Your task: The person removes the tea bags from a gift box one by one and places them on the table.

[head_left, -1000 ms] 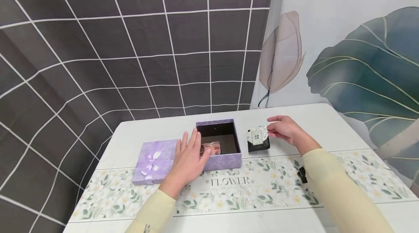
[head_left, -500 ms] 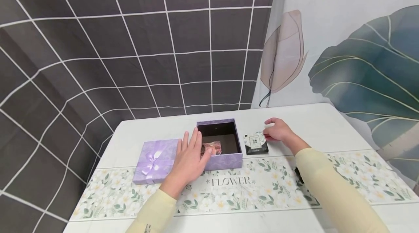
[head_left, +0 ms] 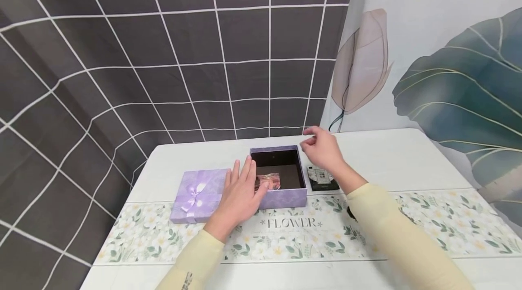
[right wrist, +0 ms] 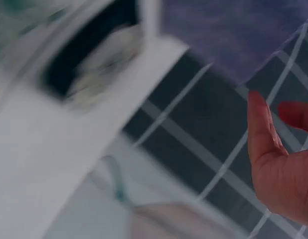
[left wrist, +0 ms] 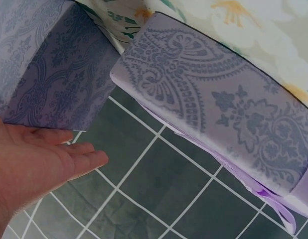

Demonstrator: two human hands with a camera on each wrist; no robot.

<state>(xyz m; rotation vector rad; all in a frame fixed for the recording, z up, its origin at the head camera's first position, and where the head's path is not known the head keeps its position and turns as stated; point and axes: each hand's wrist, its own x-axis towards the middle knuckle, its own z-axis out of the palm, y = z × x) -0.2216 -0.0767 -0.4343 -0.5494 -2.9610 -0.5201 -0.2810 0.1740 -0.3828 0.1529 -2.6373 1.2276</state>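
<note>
Resting straight-fingered against one purple box (head_left: 283,199), the left hand (head_left: 240,194) grips nothing; the right hand (head_left: 323,149), fingers loosely bent and released, hovers near its far right corner. The box sits on the table (head_left: 379,154) between one ribboned lid (head_left: 197,195) and one black packet (head_left: 323,180), opening upward, long axis unclear. One pink packet (head_left: 272,181) lies inside.

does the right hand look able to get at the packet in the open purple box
Probably yes: the right hand looks empty and hangs near the purple box, whose top is open. In the head view, the left hand overlaps part of the packet but leaves much of it showing.
</note>
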